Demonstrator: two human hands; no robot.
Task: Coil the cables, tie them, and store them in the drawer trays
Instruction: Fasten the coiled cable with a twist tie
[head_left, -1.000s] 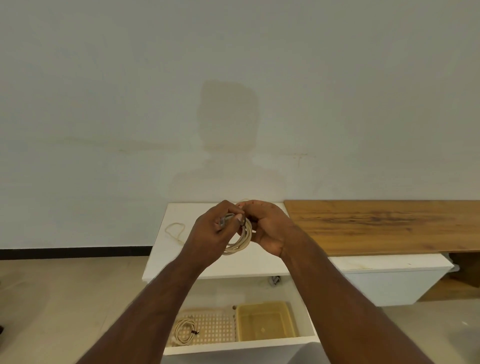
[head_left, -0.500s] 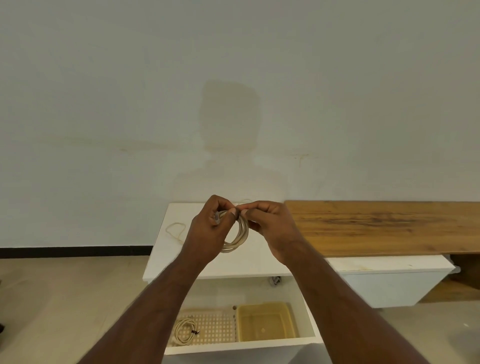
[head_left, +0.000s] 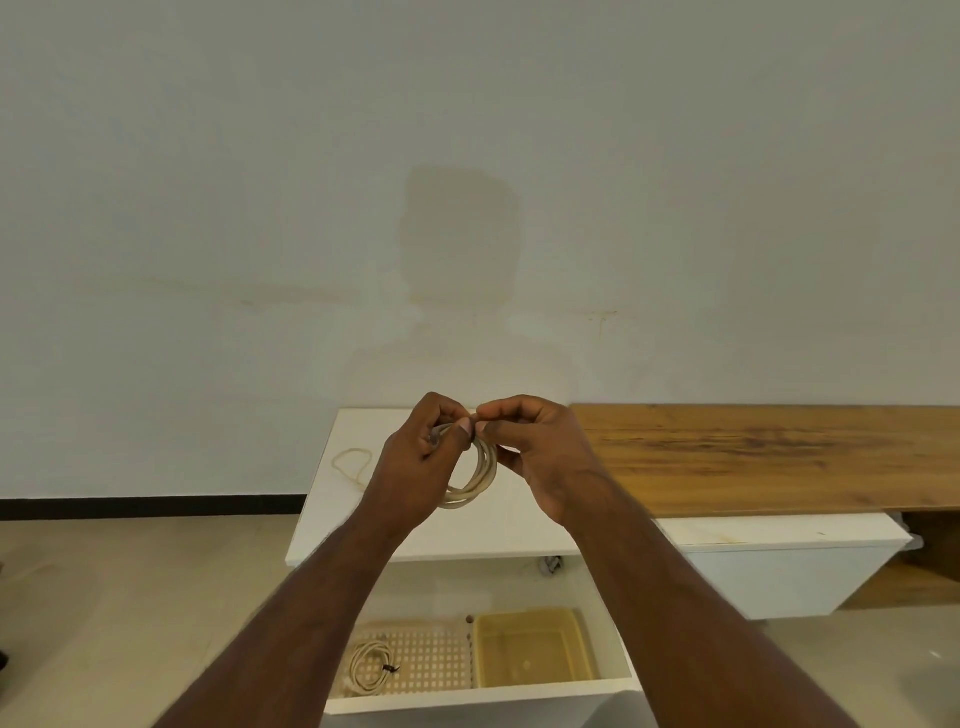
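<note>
A cream cable coil (head_left: 475, 475) is held up in mid-air at the centre of the view, above the white cabinet top (head_left: 415, 540). The left hand (head_left: 415, 467) is closed around the coil's upper left arc, with the thumb pressed against the loops at about 12 o'clock on the coil. The right hand (head_left: 540, 457) is pinched shut at the same top point, thumb and forefinger meeting just beside the left thumb; whether a tie is held in that pinch cannot be told. The lower half of the coil hangs free between the two hands. At 9 o'clock from the hands, a loose cable (head_left: 353, 465) lies on the cabinet top, partly hidden behind the left wrist. At 6 o'clock, the open drawer (head_left: 483, 693) is seen, with a perforated white tray (head_left: 441, 662) on its left side and a yellow tray (head_left: 532, 649) touching it on the right. A tied cable bundle (head_left: 370, 667) lies in the perforated tray. At 3 o'clock, a wooden benchtop (head_left: 769, 457) adjoins the cabinet top.
</note>
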